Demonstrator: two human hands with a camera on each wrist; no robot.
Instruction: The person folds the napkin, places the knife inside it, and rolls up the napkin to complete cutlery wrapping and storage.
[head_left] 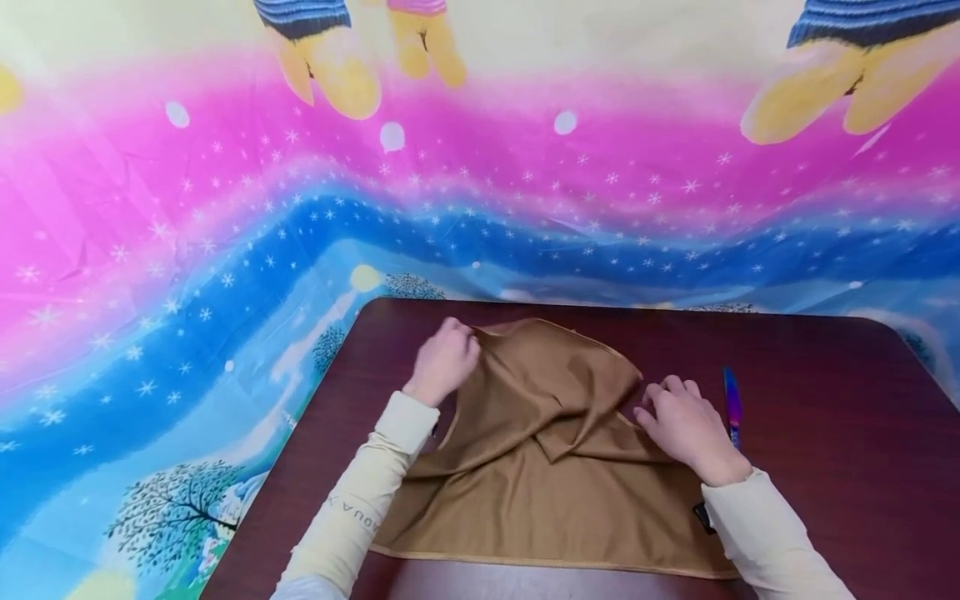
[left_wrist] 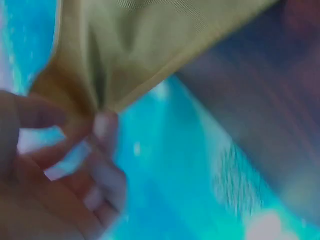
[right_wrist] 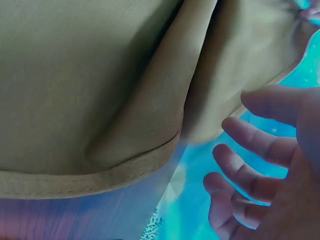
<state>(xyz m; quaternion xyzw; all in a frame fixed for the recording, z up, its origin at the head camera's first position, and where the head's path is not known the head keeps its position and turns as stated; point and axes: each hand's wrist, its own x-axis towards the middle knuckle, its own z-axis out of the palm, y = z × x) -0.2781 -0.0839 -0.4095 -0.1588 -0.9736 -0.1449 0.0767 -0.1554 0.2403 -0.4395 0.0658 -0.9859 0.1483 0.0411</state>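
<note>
A brown apron (head_left: 555,500) with stitched hems lies spread and creased over the table, its narrower upper part lifted and folded on itself. My left hand (head_left: 447,358) pinches the upper left corner of the apron between thumb and fingertips; in the left wrist view the cloth (left_wrist: 135,45) gathers at that grip. My right hand (head_left: 686,421) hovers beside the apron's right edge with fingers loosely bent and apart. In the right wrist view, a gap shows between the fingers (right_wrist: 255,135) and the hemmed cloth (right_wrist: 75,100), and nothing is held there.
On the dark reddish-brown table (head_left: 847,467), a slim shiny blue and purple object (head_left: 732,404) lies just beyond my right hand, partly hidden by it. A printed pink and blue backdrop (head_left: 525,192) hangs behind the table and along its left side.
</note>
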